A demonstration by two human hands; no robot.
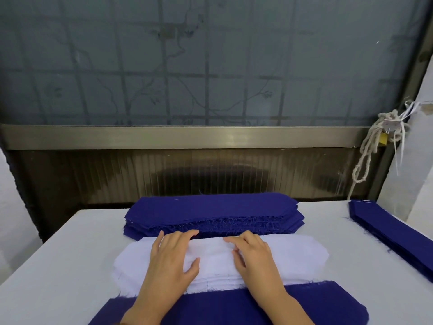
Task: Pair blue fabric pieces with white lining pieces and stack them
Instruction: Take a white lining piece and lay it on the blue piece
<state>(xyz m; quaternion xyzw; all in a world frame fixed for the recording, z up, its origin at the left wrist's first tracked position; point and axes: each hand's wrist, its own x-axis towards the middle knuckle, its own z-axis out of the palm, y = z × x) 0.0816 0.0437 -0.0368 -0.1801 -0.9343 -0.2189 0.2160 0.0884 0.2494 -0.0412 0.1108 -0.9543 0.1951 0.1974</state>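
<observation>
my left grip (171, 256) lies spread flat on the white lining pile (295, 254); my right grip (254, 256) is bent, pinch unclear. next, i think, lift only the top lining.

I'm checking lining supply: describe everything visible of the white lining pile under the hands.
The white lining pile is a stack of long fabric pieces with angled ends and frayed edges, on the white table between the far blue fabric stack and a near blue piece. The left hand and right hand rest on it.
</observation>
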